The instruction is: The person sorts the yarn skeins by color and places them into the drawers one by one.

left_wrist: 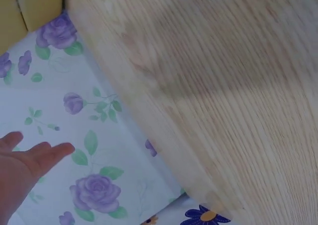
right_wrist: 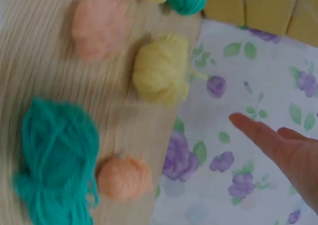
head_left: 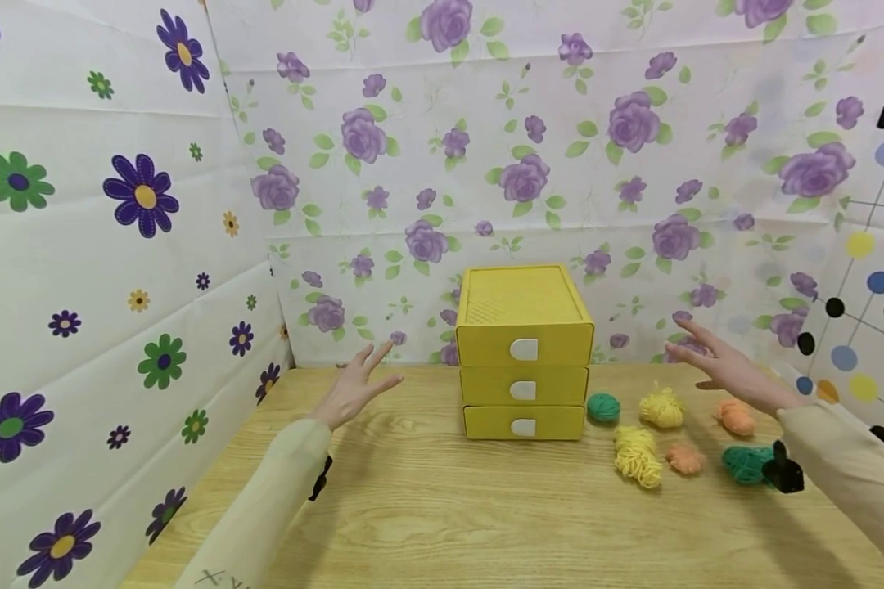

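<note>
My left hand (head_left: 355,388) hovers over the table on the left, fingers spread and holding nothing. On the other side, my right hand (head_left: 732,372) is held out above the yarn, its fingers extended and free of any object. Between the hands stands a yellow drawer box (head_left: 525,343) with three stacked drawers and white tabs. To its right lie a small green yarn ball (head_left: 603,407), a yellow yarn ball (head_left: 661,407), a longer yellow yarn bundle (head_left: 637,456), two peach yarn balls (head_left: 685,459) (right_wrist: 124,178) and a larger green yarn skein (right_wrist: 58,160).
The wooden table (head_left: 427,507) meets a rose-patterned cloth (head_left: 383,204) at the back. A daisy-patterned cloth (head_left: 96,270) hangs on the left, and a dotted cloth (head_left: 872,327) on the right. Black wrist-camera mounts (head_left: 783,469) show below the sleeves.
</note>
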`<state>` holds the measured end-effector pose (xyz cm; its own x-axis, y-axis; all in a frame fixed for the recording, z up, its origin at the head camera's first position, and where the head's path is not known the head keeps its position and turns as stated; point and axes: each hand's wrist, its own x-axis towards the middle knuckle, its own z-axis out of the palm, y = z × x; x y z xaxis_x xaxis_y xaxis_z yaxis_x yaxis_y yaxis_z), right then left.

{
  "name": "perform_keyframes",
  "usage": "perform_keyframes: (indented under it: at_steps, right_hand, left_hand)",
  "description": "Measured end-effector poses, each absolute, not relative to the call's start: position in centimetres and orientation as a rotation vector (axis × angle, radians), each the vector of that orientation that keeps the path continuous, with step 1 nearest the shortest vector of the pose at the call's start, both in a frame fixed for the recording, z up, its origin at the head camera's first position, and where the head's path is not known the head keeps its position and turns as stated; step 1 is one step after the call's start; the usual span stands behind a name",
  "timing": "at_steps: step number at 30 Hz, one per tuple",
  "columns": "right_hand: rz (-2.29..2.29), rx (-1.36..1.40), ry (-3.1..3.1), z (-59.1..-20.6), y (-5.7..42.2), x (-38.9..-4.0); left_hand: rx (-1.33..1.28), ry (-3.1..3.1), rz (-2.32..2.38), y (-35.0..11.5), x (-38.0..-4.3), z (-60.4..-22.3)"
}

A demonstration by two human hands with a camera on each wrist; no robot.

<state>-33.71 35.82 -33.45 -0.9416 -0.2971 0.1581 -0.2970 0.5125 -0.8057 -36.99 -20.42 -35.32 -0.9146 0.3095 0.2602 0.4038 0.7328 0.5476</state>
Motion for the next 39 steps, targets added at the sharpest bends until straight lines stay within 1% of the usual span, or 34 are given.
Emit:
perform_keyframes:
  at_steps: [5,11,26,32,35,39]
  right_hand:
    - [-1.762,-0.576,2.443,-33.3,35.3,-33.6]
    - [-1.967,-0.67,2.233,-32.7,34.6,-33.4]
    - [-2.13,-0.826,2.041,-30.5,31.0,-32.7]
    - [-2.14,-0.945,1.956,-30.1,29.9,-32.4]
    - [-2.149,-0.927,1.975,-29.8,29.0,-32.2]
    - [-2.144,-0.858,2.067,-29.4,27.7,-31.9]
  left_hand:
    - [-0.616,-2.751,-1.068,-19.8,-36.9,-34.7]
    - [-0.68,-2.653,-1.245,-19.3,-37.2,-34.2]
    - [-0.72,-2.486,-1.721,-17.1,-38.0,-32.4]
    - [-0.767,-2.416,-1.847,-15.9,-36.4,-30.0]
    - [-0.802,-2.387,-1.858,-15.5,-36.4,-29.4]
    - [-0.847,-2.368,-1.854,-14.9,-37.2,-29.3]
